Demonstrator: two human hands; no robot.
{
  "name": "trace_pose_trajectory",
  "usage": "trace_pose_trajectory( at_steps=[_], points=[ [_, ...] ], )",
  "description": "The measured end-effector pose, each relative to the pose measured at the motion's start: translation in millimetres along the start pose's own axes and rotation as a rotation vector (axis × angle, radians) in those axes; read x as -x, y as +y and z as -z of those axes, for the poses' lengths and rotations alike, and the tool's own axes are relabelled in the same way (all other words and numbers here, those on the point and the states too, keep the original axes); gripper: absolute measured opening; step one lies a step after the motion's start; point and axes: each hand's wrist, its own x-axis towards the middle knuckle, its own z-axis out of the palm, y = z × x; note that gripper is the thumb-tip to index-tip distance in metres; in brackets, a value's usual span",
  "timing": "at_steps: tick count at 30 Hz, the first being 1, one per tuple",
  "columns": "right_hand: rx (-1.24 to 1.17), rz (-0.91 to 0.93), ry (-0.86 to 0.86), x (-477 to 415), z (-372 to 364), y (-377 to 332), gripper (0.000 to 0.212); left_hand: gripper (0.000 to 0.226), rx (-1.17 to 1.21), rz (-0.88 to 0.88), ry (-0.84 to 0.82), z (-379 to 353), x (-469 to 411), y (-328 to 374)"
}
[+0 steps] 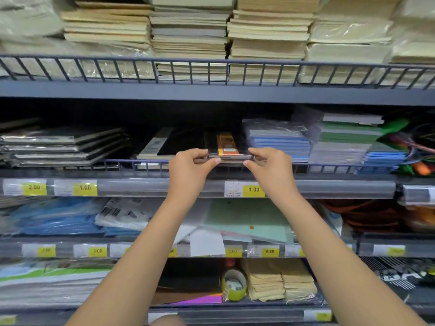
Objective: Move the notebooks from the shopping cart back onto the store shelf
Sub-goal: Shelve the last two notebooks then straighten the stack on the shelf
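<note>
Notebooks reach the store shelf, gripped at both near corners

At centre frame, the left hand [188,165] and right hand [270,165] each pinch a near corner of a thin pack of black notebooks [226,148] with an orange band, thumbs beneath and fingers curled on top, just above the wire rail [122,164] of the middle shelf [329,188]. The pack lies straight ahead of the hands, its long axis pointing away into the shelf's depth, both hands about equally close. A black pad [169,144] flanks it on the left and blue notebooks [282,143] on the right, so the coming push likely must run straight back between them. The shopping cart is out of view.
</note>
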Motion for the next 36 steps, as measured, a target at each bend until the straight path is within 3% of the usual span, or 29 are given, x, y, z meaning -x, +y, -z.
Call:
trace_pose_trajectory(
  at_steps=[5,9,13,20,26,30,36],
  points=[
    [-0.038,-0.004,0.084,-1.9,-13.8,3.4,0.035,0.041,-0.271,-0.139,0.026,-2.6,-10.0,-10.1],
    [0.07,0.064,0.103,-4.3,-23.4,7.0,0.033,0.045,-0.427,-0.18,0.042,-2.7,-18.2,-15.1],
    [0.233,0.187,0.086,-9.5,-27.5,10.1,0.033,0.049,-0.437,-0.208,0.044,-2.7,-25.5,-21.4],
    [0.426,0.316,0.166,-11.0,-35.2,18.8,0.023,0.034,-0.423,-0.245,0.044,-6.2,-28.8,-25.3],
    [0.468,0.306,0.178,-12.4,-36.9,15.7,0.021,0.033,-0.433,-0.141,-0.017,-4.1,-35.4,-15.9],
    [0.528,0.245,0.076,-13.0,-32.6,8.3,0.029,0.037,-0.458,-0.137,-0.052,-2.5,-34.8,-9.4],
    [0.527,0.248,0.145,1.8,-34.3,-1.1,0.036,0.052,-0.554,-0.347,0.033,7.9,-15.7,-21.1]
  ],
)
